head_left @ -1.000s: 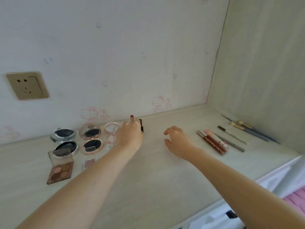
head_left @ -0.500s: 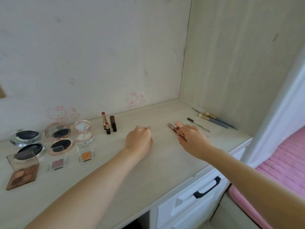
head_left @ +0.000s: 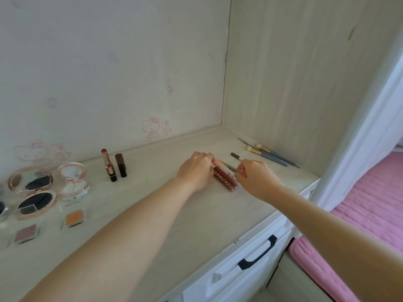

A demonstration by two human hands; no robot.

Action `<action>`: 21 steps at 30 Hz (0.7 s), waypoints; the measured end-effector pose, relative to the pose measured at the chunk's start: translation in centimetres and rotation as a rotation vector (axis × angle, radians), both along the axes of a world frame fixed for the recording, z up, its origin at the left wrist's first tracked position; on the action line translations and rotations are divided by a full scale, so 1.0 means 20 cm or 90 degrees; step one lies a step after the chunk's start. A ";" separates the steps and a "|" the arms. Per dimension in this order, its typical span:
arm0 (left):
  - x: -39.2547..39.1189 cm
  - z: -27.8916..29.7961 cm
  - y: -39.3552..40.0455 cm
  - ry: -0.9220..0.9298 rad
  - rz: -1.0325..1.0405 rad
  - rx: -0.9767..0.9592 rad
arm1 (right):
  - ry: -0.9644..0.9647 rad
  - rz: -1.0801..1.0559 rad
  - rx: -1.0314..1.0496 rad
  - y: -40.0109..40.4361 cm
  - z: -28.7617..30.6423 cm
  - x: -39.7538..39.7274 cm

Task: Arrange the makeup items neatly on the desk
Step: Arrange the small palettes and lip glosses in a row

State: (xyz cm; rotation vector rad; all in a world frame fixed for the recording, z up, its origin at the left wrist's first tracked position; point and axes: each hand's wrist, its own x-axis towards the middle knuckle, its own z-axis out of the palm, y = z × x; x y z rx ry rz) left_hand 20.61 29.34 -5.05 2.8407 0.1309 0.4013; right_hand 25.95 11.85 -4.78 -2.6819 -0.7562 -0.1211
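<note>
we find the left hand [head_left: 196, 172] and right hand [head_left: 254, 178] with fingers curled round the lip gloss tubes [head_left: 225, 178]; round tubes may roll apart, we judge.

Pink cat stickers [head_left: 156, 128] mark the pale back wall [head_left: 109, 62]. Below the surface's front edge sits a white drawer [head_left: 239, 271] with a black handle [head_left: 258, 251]. A pink quilted bed [head_left: 366, 214] lies at right, beside a white curtain [head_left: 370, 127].
</note>
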 end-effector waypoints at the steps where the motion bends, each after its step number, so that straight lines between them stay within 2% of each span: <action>1: 0.03 0.00 0.00 0.005 0.009 -0.025 | 0.003 -0.003 -0.005 0.01 0.00 0.01; 5: 0.10 -0.02 -0.02 0.046 0.035 -0.091 | 0.018 -0.004 -0.025 0.03 -0.01 0.03; 12: 0.15 -0.05 -0.02 0.060 0.053 -0.120 | 0.001 -0.002 -0.081 0.07 -0.02 0.04; 17: 0.17 -0.05 -0.01 0.035 0.049 -0.149 | 0.007 -0.016 -0.057 0.07 -0.03 0.04; 21: 0.16 -0.03 -0.02 -0.024 0.032 -0.173 | 0.021 -0.033 0.037 0.06 -0.03 0.07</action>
